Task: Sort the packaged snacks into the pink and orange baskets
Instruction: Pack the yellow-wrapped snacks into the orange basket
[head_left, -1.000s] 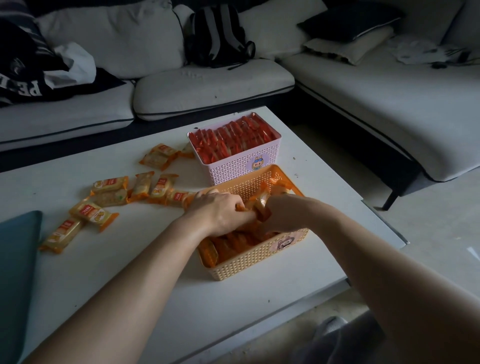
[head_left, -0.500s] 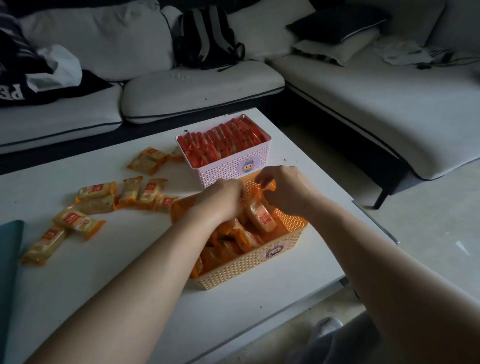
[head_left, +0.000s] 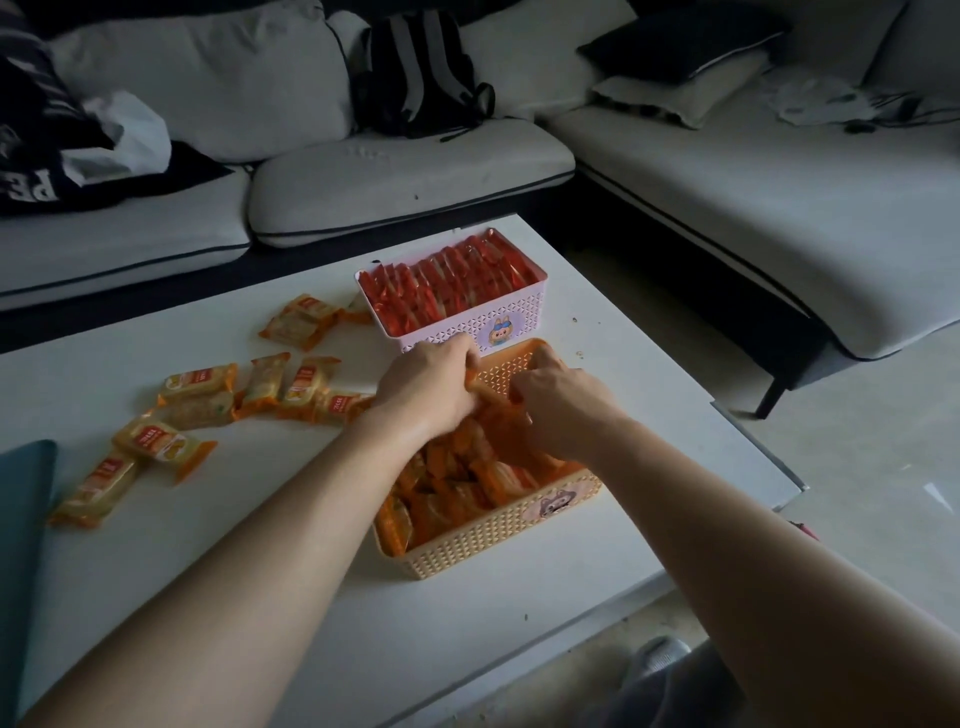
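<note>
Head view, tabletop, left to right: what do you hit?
A teal flat item at the left edge → loose orange-yellow snack packets → left hand → right hand. The orange basket and pink basket are left out: they overlap the hands.

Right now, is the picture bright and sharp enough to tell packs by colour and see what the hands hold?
Head view: dim, corners dark, yet red packs in the pink basket and orange packs in the orange basket differ clearly. Head view: sofa lines bow from the wide lens. Head view: left hand and right hand are soft, grip unclear.
</note>
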